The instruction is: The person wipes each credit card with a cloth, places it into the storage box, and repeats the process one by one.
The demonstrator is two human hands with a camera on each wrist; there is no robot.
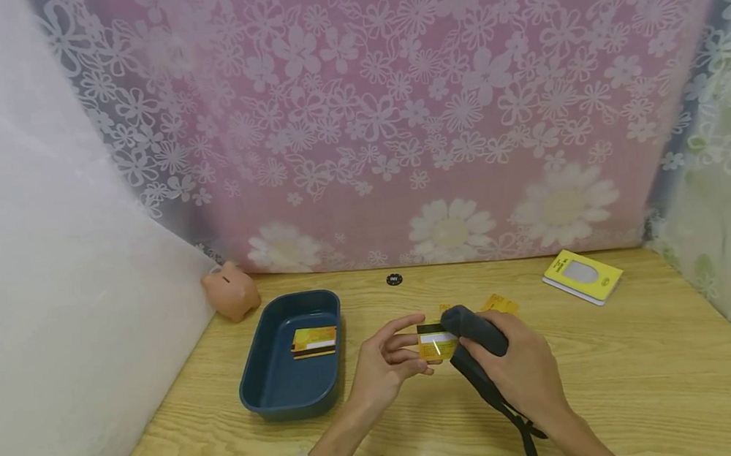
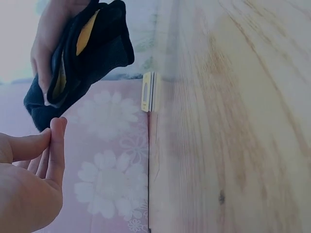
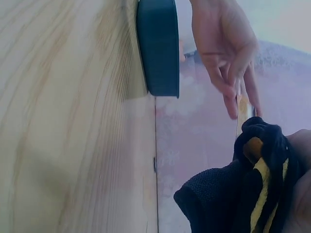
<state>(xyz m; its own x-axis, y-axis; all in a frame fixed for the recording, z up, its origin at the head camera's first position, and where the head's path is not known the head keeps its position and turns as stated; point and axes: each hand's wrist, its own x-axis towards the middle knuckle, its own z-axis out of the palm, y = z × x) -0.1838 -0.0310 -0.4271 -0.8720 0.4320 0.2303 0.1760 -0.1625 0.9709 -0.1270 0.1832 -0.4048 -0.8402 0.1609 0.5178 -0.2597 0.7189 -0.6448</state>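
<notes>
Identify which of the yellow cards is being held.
The card pinched in the left hand; the other cards lie in the blue tray or on the table.

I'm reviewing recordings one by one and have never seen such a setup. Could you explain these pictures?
There is no machine: the grip is a person's bare left hand and right hand. The large picture comes from a camera on the head, looking forward and down; the other two come from cameras on each wrist, so the table looks tipped sideways. The left hand pinches a yellow card; the right hand holds a dark cloth showing some yellow, touching or near the card. On the table are a blue tray with similar cards inside, a pig-shaped bank, a round black chip and a yellow packet. Orange pieces, partly hidden, lie beyond the cloth.
</notes>
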